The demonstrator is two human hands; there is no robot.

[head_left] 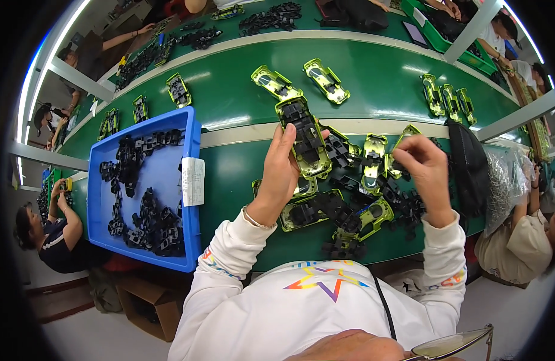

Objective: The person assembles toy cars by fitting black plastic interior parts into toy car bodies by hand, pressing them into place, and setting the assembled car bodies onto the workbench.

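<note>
My left hand (279,171) is closed around a lime-green toy car shell (318,167) and holds it up over the table, its black inner part facing me. To the right, my right hand (429,168) has its thumb and fingertips pinched together; what they hold, if anything, is too small to make out. Behind those fingertips stands another lime-green shell (408,132). Between and below my hands lies a pile of green shells, among them one shell (374,157) and a lower one (377,215), mixed with black plastic parts (410,204).
A blue bin (194,240) of black parts stands at left. Beyond a pale rail (229,135), more car shells (327,81) rest on a green surface (374,72). On the right are a black bag (468,168) and a clear bag of small metal pieces (505,180). Other people sit around.
</note>
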